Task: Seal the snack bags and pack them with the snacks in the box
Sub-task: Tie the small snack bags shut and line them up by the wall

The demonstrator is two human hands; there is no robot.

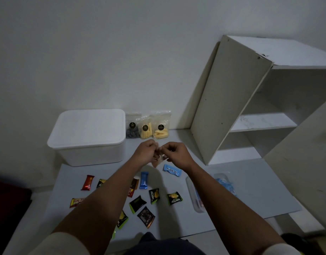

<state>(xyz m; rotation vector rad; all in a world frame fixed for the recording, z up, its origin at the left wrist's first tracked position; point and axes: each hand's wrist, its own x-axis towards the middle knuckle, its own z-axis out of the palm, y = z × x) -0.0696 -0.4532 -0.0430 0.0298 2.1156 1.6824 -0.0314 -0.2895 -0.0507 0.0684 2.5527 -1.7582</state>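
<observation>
Both my hands are raised above the middle of the grey table (250, 190). My left hand (144, 153) and my right hand (177, 152) pinch the top edge of a small clear snack bag (158, 160) that hangs between them, mostly hidden by my fingers. Three more clear snack bags lean on the wall behind: a dark one (132, 127), a yellow one (146, 128) and another yellow one (161, 127). The white box (88, 137) stands at the back left with its lid on. Several wrapped snacks lie in front, among them a blue bar (143, 180) and a red bar (88, 182).
A white shelf unit (250, 100) stands at the back right of the table. A clear plastic tray (199, 197) with blue items lies under my right forearm. More green and black snack packets (174, 198) are scattered near the front edge.
</observation>
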